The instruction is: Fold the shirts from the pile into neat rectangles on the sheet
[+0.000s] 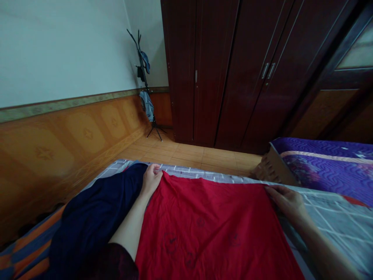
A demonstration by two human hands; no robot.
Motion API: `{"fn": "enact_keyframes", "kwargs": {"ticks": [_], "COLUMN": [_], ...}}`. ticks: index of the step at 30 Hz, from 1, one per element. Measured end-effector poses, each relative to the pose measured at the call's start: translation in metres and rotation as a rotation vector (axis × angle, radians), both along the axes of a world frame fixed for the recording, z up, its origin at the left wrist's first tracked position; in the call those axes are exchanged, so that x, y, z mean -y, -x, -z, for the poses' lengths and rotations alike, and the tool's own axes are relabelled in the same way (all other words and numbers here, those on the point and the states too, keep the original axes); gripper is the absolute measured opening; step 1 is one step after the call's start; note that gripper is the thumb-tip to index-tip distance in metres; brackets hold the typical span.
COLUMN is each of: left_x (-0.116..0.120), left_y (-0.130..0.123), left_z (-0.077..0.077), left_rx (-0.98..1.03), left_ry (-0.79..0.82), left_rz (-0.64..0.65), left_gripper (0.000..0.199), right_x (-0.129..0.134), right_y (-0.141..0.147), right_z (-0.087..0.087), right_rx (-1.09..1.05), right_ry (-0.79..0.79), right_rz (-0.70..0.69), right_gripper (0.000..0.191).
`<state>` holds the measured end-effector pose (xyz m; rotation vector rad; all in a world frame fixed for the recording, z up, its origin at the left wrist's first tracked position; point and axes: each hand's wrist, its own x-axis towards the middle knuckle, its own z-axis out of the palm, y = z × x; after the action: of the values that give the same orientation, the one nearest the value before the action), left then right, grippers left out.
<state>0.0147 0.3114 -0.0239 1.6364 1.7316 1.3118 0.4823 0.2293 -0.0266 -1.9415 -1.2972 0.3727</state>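
Nearest, I'm seeing the wrinkled red cloth with faint dark markings (215, 225) lying across the bed's pale checked sheet (335, 210), navy fabric (96, 206) bunching to its left. Farther up, my left hand (152, 179) is pinching the cloth's far left corner while my right hand (287, 200) is gripping its far right corner, fingertips together. Beyond, tall dark reddish-brown wardrobes (227, 77) are standing.
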Motion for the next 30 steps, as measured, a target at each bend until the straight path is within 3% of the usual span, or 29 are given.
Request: {"fn": "enact_keyframes", "kwargs": {"ticks": [2, 9, 15, 18, 22, 26, 30], "left_x": [0.003, 0.006, -0.001, 0.003, 0.009, 0.008, 0.005], "left_y": [0.001, -0.003, 0.002, 0.006, 0.008, 0.006, 0.006], "left_z": [-0.005, -0.008, -0.005, -0.007, -0.011, -0.013, -0.013], "left_rx": [-0.072, -0.141, -0.087, -0.08, -0.068, -0.031, 0.101], "left_ry": [0.028, 0.094, 0.083, 0.168, 0.249, 0.244, 0.196], "left_rz": [0.0, 0.096, 0.0, 0.078, 0.167, 0.12, 0.039], "left_gripper": [0.013, 0.019, 0.028, 0.032, 0.02, 0.009, 0.017], "right_x": [0.0, -0.001, -0.001, 0.001, 0.001, -0.002, -0.003], "right_y": [0.002, 0.004, 0.004, 0.003, 0.001, -0.002, -0.009], "right_z": [-0.004, -0.009, -0.01, -0.01, -0.01, -0.011, -0.014], "right_rx": [0.049, 0.102, 0.132, 0.15, 0.181, 0.193, 0.137], "right_ry": [0.023, 0.11, 0.165, 0.155, 0.16, 0.179, 0.227], "right_rz": [0.044, 0.082, 0.077, 0.047, 0.085, 0.037, -0.002], "right_gripper": [0.04, 0.039, 0.042, 0.042, 0.04, 0.038, 0.038]}}
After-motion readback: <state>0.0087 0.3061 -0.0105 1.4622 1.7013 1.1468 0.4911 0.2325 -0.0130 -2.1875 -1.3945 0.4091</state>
